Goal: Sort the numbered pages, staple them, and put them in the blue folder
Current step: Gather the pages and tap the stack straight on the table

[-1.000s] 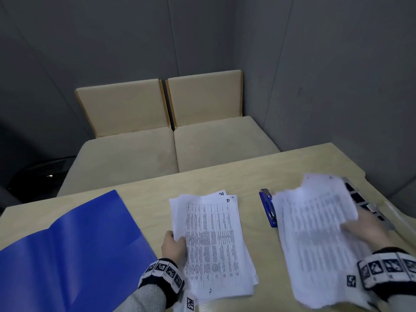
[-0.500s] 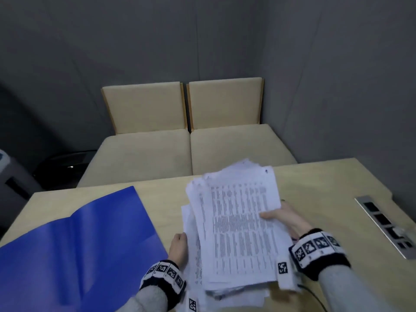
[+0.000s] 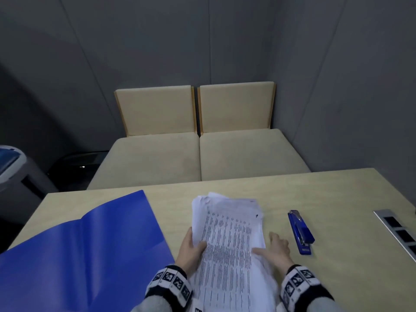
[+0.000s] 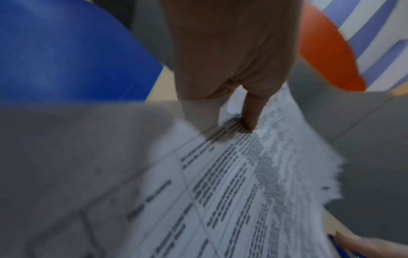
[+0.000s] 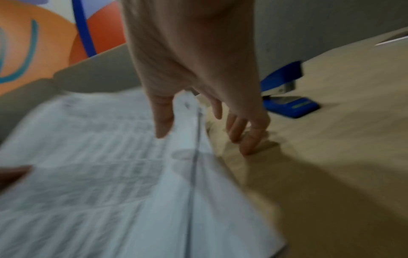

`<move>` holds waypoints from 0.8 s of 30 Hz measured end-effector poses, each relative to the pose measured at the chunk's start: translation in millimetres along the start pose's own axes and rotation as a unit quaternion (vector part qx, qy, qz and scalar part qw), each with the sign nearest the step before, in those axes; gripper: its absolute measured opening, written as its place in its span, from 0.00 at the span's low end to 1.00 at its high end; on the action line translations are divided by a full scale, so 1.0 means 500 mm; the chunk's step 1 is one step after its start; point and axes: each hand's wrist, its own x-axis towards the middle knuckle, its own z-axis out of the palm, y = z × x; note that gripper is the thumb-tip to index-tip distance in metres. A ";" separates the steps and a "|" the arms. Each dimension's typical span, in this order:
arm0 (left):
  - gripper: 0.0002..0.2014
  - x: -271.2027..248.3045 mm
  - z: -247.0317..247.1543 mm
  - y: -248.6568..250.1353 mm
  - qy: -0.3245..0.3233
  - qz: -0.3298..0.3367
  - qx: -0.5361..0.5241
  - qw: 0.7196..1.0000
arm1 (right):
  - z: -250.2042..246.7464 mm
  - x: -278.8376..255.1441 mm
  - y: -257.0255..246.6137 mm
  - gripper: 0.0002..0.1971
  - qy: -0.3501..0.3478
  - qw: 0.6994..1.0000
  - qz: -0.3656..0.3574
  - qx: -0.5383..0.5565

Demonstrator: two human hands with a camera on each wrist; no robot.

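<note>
Pages (image 3: 227,239) lie in one loose stack on the table (image 3: 337,199), between the open blue folder (image 3: 85,255) on our left and the blue stapler (image 3: 300,233) on our right, and their far edges are fanned and ragged. Our left hand (image 3: 191,248) grips the stack's left edge, thumb on top and fingers under. Our right hand (image 3: 275,248) lies relaxed at the right edge, thumb on the paper and fingertips (image 5: 247,148) down on the wood; it holds nothing. We judge the step in hand to be squaring the stack before stapling. To do it well we should close both hands on the long edges, stand the stack up, tap it on the table until the corners meet, and check the page numbers, which we cannot read in these blurred views.
</note>
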 end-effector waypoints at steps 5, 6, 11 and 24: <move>0.16 -0.051 -0.015 0.177 -0.045 0.147 -0.061 0.986 | -0.128 -0.033 -0.067 0.43 -0.189 0.879 -0.111 0.424; 0.17 -0.056 -0.013 0.203 -0.030 0.188 -0.051 0.980 | -0.148 -0.046 -0.099 0.35 -0.198 0.866 -0.156 0.431; 0.17 -0.071 0.029 0.252 0.140 0.322 0.010 0.936 | -0.198 -0.114 -0.220 0.19 -0.115 0.838 -0.310 0.434; 0.11 -0.031 0.035 0.203 0.150 0.189 -0.010 0.970 | -0.123 -0.134 -0.209 0.20 -0.010 0.868 -0.241 0.434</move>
